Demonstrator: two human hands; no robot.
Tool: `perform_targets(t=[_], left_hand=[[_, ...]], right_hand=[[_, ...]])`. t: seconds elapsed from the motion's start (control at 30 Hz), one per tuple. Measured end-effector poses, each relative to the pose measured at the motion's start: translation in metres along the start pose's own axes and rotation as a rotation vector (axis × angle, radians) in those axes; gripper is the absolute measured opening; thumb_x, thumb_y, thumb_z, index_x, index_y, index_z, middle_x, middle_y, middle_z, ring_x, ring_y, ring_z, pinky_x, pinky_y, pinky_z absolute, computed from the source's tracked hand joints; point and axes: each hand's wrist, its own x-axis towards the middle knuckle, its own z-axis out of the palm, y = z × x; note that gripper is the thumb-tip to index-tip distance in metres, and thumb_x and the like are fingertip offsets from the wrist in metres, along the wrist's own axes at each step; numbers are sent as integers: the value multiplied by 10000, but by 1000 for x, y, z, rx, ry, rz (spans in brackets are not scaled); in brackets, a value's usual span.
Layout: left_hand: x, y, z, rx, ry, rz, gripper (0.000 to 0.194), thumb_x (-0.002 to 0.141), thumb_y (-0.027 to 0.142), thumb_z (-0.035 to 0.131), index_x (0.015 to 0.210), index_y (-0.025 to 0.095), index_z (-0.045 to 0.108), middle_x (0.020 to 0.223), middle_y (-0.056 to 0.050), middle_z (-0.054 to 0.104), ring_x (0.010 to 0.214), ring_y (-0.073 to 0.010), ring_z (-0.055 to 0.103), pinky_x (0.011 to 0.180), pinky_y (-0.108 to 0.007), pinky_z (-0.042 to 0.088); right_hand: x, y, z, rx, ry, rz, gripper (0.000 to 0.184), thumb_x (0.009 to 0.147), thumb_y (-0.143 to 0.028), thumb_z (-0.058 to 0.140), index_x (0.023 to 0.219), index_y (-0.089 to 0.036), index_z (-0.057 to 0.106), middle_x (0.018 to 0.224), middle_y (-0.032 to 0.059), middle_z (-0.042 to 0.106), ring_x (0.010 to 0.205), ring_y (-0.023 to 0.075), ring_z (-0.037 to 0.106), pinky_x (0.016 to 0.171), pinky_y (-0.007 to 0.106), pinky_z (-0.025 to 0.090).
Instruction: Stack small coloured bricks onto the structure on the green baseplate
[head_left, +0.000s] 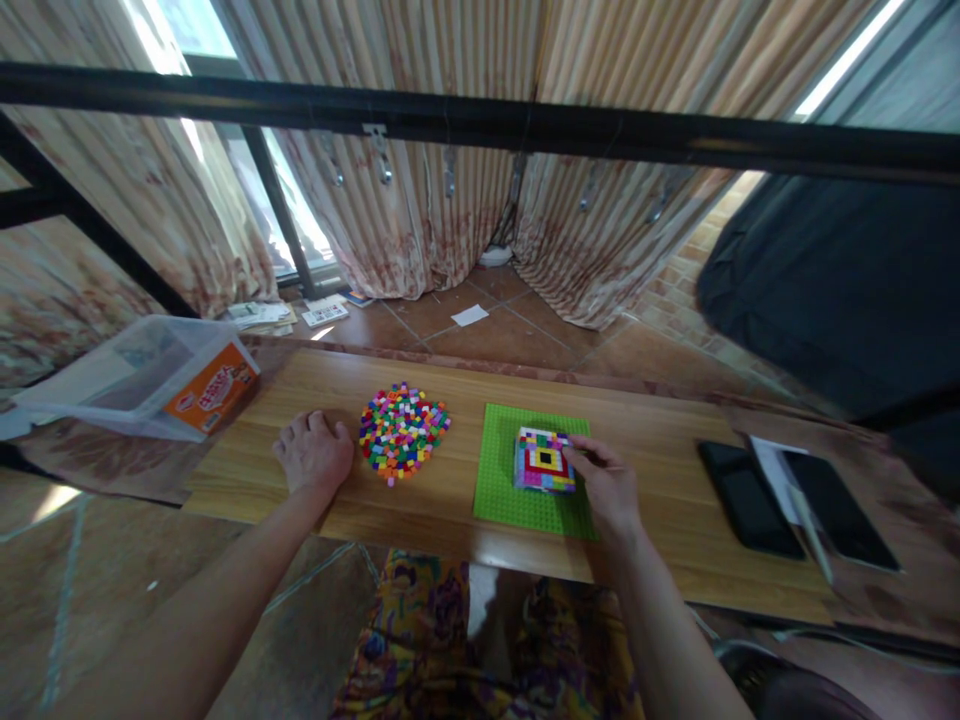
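My left hand (313, 452) rests palm down on the wooden table, fingers loosely bent and a little apart, with nothing seen in it. Just right of it lies a loose pile of small multicoloured building bricks (403, 430). A bright green baseplate (496, 470) lies farther right, carrying a squarish block built of bricks (545, 462) whose top has red, yellow and black rings. My right hand (609, 488) reaches in from the right, thumb and fingertips closed together at the block's upper right corner. Whatever those fingertips hold is too small to make out.
A clear plastic bin (142, 370) with an orange label stands at the table's left end. At the right lie a dark tablet (750, 498) and another dark flat device (840, 510), with white paper between. A black bar (465, 118) crosses above, before striped curtains.
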Motion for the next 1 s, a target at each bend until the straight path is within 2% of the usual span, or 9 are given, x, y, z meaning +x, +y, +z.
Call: perform_targets(t=[0.13, 0.27, 0.37, 0.53, 0.77, 0.9, 1.0], left_hand=[[-1, 0, 1, 8, 4, 2, 493, 909, 370, 373, 1254, 83, 577, 1310, -209, 572, 1198, -359, 500, 997, -491, 391], [-1, -1, 2, 9, 15, 7, 484, 913, 370, 371, 1234, 79, 586, 1293, -212, 579, 1198, -358, 502, 996, -491, 392], [0, 0, 1, 0, 0, -1, 465, 914, 365, 377, 1213, 85, 597, 1286, -215, 582, 1208, -354, 500, 1001, -491, 389], [0, 2, -2, -20, -19, -20, 456, 911, 351, 388, 1216, 84, 597, 1314, -219, 568, 1225, -361, 491, 1004, -498, 390], [-1, 1, -1, -48, -6, -7, 465, 912, 358, 386, 1225, 81, 590, 1312, -221, 569, 1218, -369, 494, 1007, -510, 387], [-1, 0, -1, -64, -7, -6, 464, 913, 354, 385, 1232, 84, 587, 1310, -221, 568, 1219, -368, 491, 1009, -510, 382], [-1, 2, -2, -70, -13, -12, 464, 913, 349, 383, 1234, 82, 585, 1309, -223, 566, 1217, -369, 490, 1010, -511, 378]], right_hand=[[5, -5, 0, 79, -13, 0, 481, 505, -392, 847, 929, -201, 724, 840, -2, 693, 733, 147, 617, 695, 317, 523], [10, -11, -3, 54, -94, 86, 523, 489, -405, 849, 955, -194, 741, 870, 22, 726, 726, 165, 635, 644, 314, 512], [12, -14, -4, 42, -130, 155, 518, 482, -411, 857, 937, -185, 755, 822, 32, 737, 674, 169, 632, 580, 297, 481], [12, -16, -3, 103, -113, 223, 518, 432, -375, 887, 896, -180, 764, 762, 23, 734, 586, 139, 605, 520, 263, 447], [13, -13, -3, 78, -127, 205, 546, 447, -401, 884, 921, -165, 749, 780, 30, 738, 575, 141, 606, 492, 259, 449], [13, -11, -11, 96, -166, 155, 519, 517, -441, 864, 952, -188, 736, 818, 31, 736, 625, 146, 623, 510, 249, 443], [10, -17, -21, 108, -68, 78, 451, 571, -454, 841, 921, -192, 728, 808, 31, 722, 596, 120, 595, 490, 229, 406]])
